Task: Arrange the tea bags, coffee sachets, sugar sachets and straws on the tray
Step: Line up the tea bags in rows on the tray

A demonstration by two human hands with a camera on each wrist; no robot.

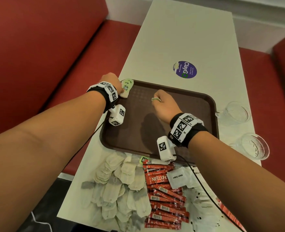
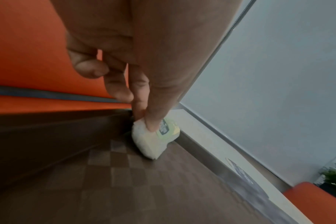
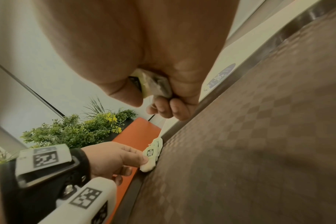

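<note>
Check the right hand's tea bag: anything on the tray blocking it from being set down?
Nothing visible. The right hand holds a tea bag over the bare middle of the tray. The only other item on the tray is the tea bag stack the left hand pinches at the far left corner, well aside.

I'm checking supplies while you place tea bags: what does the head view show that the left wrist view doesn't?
Only the head view shows the right hand gripping a tea bag over the tray, the loose tea bags, red coffee sachets, white sugar sachets and two glasses. Only the left wrist view shows a plant. Both show the left hand pinching a tea-bag stack in the tray's corner.
</note>
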